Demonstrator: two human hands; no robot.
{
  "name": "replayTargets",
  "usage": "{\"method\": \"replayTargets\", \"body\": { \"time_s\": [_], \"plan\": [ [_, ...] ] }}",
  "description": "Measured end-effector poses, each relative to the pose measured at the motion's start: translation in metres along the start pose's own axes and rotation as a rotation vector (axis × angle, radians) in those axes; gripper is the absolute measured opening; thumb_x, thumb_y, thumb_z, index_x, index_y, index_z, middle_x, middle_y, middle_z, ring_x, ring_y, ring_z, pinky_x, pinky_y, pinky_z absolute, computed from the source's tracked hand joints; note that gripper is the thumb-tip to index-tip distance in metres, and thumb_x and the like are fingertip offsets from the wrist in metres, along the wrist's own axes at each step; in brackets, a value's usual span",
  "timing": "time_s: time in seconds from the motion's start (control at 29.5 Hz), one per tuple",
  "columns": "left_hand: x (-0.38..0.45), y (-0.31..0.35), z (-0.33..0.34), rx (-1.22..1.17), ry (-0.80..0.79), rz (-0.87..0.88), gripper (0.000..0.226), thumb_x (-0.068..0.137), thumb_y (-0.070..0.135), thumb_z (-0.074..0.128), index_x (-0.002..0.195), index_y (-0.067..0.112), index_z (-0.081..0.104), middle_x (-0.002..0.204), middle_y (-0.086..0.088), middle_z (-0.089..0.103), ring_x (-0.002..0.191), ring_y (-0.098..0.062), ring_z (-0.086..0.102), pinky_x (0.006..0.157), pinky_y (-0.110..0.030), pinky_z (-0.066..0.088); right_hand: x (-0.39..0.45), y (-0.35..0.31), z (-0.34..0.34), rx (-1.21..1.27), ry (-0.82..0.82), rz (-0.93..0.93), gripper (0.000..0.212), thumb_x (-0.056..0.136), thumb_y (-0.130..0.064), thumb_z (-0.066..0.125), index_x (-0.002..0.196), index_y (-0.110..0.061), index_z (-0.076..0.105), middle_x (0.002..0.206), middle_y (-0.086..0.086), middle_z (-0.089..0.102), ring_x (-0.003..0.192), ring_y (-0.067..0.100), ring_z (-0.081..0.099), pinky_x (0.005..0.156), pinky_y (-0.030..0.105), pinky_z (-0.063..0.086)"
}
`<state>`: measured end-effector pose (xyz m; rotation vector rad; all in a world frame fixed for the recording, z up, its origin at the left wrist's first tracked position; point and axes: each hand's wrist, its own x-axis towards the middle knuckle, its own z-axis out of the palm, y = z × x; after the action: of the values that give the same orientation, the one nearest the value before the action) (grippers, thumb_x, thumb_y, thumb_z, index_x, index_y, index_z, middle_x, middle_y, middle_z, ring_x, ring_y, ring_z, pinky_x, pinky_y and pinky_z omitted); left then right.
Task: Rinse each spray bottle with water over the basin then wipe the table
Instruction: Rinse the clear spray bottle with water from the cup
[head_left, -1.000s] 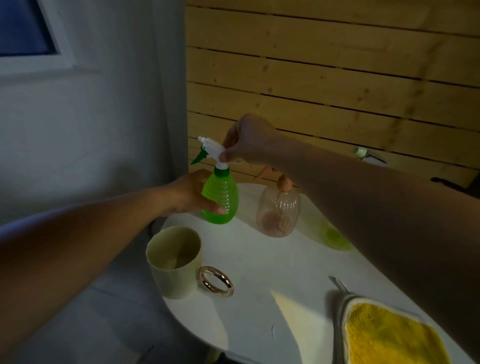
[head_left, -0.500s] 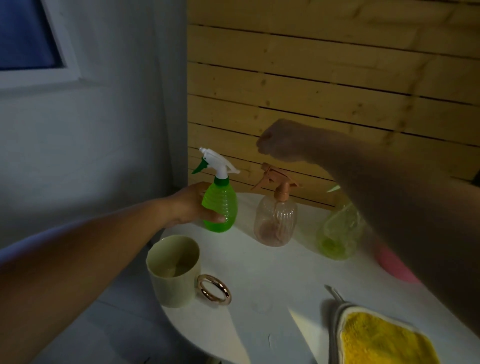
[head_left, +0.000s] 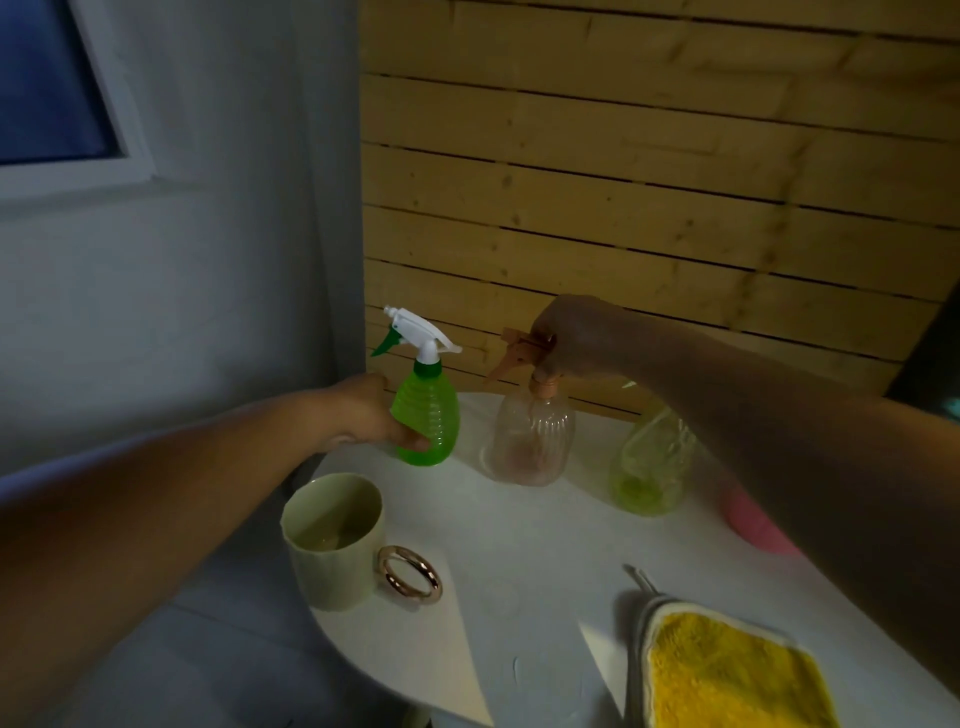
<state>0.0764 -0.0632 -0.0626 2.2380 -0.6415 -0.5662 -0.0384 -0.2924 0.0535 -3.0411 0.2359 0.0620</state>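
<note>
While the green spray bottle (head_left: 427, 422) is gripped low by the left hand (head_left: 363, 410) on the counter (head_left: 519, 561), the pink bottle's (head_left: 530, 441) sprayer head is pinched by the right hand (head_left: 576, 332).

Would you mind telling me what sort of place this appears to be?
Probably a dim corner of a home or cabin rather than a workshop: a wood-plank wall meets a white wall with a window, and a small white table holds a mug and household spray bottles.
</note>
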Motion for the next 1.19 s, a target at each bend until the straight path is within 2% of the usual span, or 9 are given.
{"method": "replayTargets", "body": {
  "time_s": [0.1, 0.27, 0.44, 0.58, 0.71, 0.92, 1.02, 1.08, 1.19],
  "plan": [
    [-0.017, 0.016, -0.005, 0.113, 0.034, -0.044, 0.041, 0.068, 0.022, 0.095, 0.089, 0.030, 0.061, 0.095, 0.010, 0.066, 0.097, -0.012, 0.062, 0.085, -0.027, 0.050, -0.015, -0.003, -0.018, 0.029, 0.070, -0.020, 0.029, 0.072, -0.023, 0.088, 0.095, -0.011, 0.076, 0.091, 0.008, 0.071, 0.086, 0.024, 0.067, 0.063, 0.032, 0.048],
    [-0.057, 0.058, -0.004, 0.332, 0.094, 0.005, 0.039, 0.068, 0.040, 0.094, 0.095, 0.028, 0.068, 0.095, 0.007, 0.067, 0.090, -0.012, 0.063, 0.069, -0.025, 0.047, -0.051, -0.015, -0.044, 0.089, 0.111, -0.038, 0.030, 0.071, -0.024, 0.088, 0.096, -0.013, 0.075, 0.091, 0.006, 0.071, 0.089, 0.023, 0.067, 0.062, 0.027, 0.044],
    [-0.092, 0.095, 0.021, 0.236, 0.088, 0.092, 0.102, 0.060, 0.054, 0.094, 0.145, 0.020, 0.050, 0.135, 0.001, 0.059, 0.122, -0.024, 0.059, 0.102, -0.040, 0.052, -0.093, -0.026, -0.064, 0.178, 0.113, -0.041, 0.031, 0.072, -0.025, 0.089, 0.099, -0.017, 0.075, 0.088, 0.004, 0.075, 0.085, 0.018, 0.069, 0.074, 0.033, 0.053],
    [-0.139, 0.109, 0.062, -0.011, -0.049, 0.343, 0.089, 0.055, 0.051, 0.098, 0.132, 0.034, 0.058, 0.126, 0.014, 0.067, 0.122, -0.010, 0.061, 0.103, -0.038, 0.051, -0.149, -0.030, -0.067, 0.370, 0.095, -0.052, 0.026, 0.078, -0.017, 0.085, 0.101, -0.017, 0.072, 0.093, 0.005, 0.077, 0.087, 0.019, 0.075, 0.087, 0.044, 0.060],
    [-0.198, 0.091, 0.099, 0.011, 0.015, 0.286, 0.106, 0.053, 0.054, 0.097, 0.141, 0.030, 0.042, 0.128, 0.014, 0.057, 0.119, -0.007, 0.056, 0.099, -0.030, 0.050, -0.214, -0.032, -0.035, 0.541, 0.013, -0.066, 0.023, 0.089, -0.015, 0.075, 0.111, -0.017, 0.067, 0.101, 0.003, 0.073, 0.088, 0.014, 0.071, 0.087, 0.031, 0.058],
    [-0.243, 0.051, 0.134, 0.023, -0.034, 0.255, 0.102, 0.052, 0.054, 0.096, 0.135, 0.037, 0.040, 0.130, 0.011, 0.052, 0.116, -0.006, 0.059, 0.094, -0.028, 0.056, -0.270, -0.030, 0.054, 0.804, -0.059, 0.012, 0.024, 0.074, -0.033, 0.088, 0.082, -0.014, 0.077, 0.076, 0.010, 0.075, 0.067, 0.017, 0.069, 0.069, 0.035, 0.061],
    [-0.269, 0.018, 0.151, -0.223, -0.220, 0.230, 0.089, 0.054, 0.043, 0.093, 0.127, 0.037, 0.042, 0.124, 0.006, 0.062, 0.110, -0.005, 0.065, 0.090, -0.027, 0.057, -0.296, -0.028, 0.096, 1.002, -0.150, 0.000, 0.017, 0.071, -0.030, 0.087, 0.080, -0.017, 0.081, 0.079, 0.012, 0.072, 0.072, 0.018, 0.064, 0.075, 0.035, 0.060],
    [-0.275, 0.009, 0.157, -0.338, -0.283, 0.210, 0.082, 0.057, 0.041, 0.090, 0.128, 0.034, 0.049, 0.122, 0.002, 0.066, 0.110, -0.010, 0.068, 0.089, -0.031, 0.057, -0.302, -0.019, 0.109, 1.021, -0.185, 0.002, 0.031, 0.071, -0.032, 0.086, 0.090, -0.009, 0.080, 0.089, 0.012, 0.075, 0.080, 0.019, 0.066, 0.088, 0.040, 0.058],
    [-0.267, -0.007, 0.168, -0.851, -0.387, 0.002, 0.057, 0.070, 0.038, 0.085, 0.121, 0.026, 0.064, 0.117, -0.009, 0.067, 0.103, -0.027, 0.068, 0.082, -0.041, 0.050, -0.306, -0.003, 0.118, 1.108, -0.264, -0.006, 0.037, 0.073, -0.031, 0.084, 0.102, -0.009, 0.077, 0.109, 0.007, 0.076, 0.107, 0.018, 0.069, 0.107, 0.040, 0.049]
  ]
}}
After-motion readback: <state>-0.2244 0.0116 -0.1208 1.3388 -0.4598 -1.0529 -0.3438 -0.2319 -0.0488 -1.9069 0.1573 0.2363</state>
